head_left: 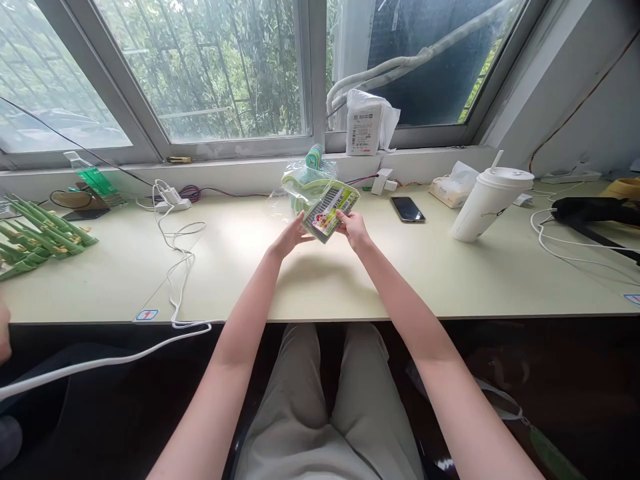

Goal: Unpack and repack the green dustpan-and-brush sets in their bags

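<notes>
A flat pack with a green and dark printed label [331,208] is held tilted above the desk between my two hands. My left hand [291,237] grips its lower left edge, with some fingers reaching underneath. On the right side, my right hand [354,229] pinches the pack, its thumb on the front. Just behind the pack lie light green hangers [300,181] in clear plastic wrap, close to the window ledge.
A black phone [408,209], a tissue pack [454,185] and a tilted white cup [490,203] are on the right. White cables [184,257], a green bottle [95,179] and green bundles [43,237] lie left. Another person's hand [4,333] shows at the left edge.
</notes>
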A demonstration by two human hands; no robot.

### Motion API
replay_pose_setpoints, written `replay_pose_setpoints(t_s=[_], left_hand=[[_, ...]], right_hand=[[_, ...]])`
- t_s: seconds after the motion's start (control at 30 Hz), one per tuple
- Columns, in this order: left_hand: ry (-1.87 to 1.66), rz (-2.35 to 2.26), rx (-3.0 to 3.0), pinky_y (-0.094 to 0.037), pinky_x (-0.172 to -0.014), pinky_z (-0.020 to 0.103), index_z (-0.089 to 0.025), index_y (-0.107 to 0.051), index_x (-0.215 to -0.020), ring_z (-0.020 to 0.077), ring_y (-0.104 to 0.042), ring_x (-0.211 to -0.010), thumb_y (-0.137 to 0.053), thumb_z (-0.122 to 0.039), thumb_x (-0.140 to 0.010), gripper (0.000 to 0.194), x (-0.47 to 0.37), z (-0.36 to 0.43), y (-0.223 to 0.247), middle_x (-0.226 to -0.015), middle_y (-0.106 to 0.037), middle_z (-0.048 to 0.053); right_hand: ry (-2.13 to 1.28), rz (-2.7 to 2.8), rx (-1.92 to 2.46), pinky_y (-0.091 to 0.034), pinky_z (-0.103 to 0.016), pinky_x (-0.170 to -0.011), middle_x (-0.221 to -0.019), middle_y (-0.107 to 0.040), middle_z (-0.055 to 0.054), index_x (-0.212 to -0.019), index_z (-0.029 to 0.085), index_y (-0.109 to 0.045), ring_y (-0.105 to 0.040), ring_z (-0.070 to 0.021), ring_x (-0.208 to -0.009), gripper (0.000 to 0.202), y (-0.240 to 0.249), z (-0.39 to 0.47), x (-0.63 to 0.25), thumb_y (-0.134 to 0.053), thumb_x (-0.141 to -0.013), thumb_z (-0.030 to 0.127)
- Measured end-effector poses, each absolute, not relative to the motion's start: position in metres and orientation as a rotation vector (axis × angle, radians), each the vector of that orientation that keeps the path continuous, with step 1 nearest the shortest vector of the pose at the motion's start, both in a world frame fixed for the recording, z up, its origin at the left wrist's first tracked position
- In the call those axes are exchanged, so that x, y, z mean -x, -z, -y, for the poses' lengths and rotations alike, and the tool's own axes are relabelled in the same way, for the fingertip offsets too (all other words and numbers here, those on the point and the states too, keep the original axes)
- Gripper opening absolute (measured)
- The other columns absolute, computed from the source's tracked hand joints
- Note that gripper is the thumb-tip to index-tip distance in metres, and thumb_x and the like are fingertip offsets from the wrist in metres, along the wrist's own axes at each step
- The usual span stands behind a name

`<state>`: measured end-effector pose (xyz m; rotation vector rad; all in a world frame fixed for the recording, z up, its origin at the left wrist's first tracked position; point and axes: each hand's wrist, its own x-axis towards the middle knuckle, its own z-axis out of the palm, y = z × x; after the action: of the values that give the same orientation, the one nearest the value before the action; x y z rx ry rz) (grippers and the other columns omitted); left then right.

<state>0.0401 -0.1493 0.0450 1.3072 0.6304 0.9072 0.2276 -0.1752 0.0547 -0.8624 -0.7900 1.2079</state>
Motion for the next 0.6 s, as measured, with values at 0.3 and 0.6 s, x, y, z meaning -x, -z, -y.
replay_pose_setpoints(t_s=[0.3,0.6], left_hand=[[-0.578,-0.548,-1.382,-0.039,-0.105,0.045,-0.026,-0.065,-0.122,0.0297,-0.059,-0.121,-0.055,-0.066,-0.082,0.057,-0.055,0.162,-0.045,-0.125,-0.067,0.011],[-1.134,-0.444,-1.112,-0.044,-0.104,0.041,-0.021,-0.063,-0.121,0.0254,-0.058,-0.122,-0.054,-0.050,-0.089,0.044,-0.064,0.159,-0.046,-0.118,-0.070,0.007]], right_hand=[[-1.171,0.740,0.831,-0.062,-0.035,-0.079,-0.072,-0.074,-0.003,-0.082,0.013,-0.063,-0.072,-0.0159,-0.068,0.009,-0.054,0.178,-0.222,-0.061,-0.090,0.016],[-1.124,0.713,0.835,-0.062,-0.036,-0.081,-0.073,-0.074,-0.003,-0.083,0.014,-0.061,-0.073,-0.0164,-0.074,0.009,-0.050,0.177,-0.219,-0.066,-0.087,0.020]])
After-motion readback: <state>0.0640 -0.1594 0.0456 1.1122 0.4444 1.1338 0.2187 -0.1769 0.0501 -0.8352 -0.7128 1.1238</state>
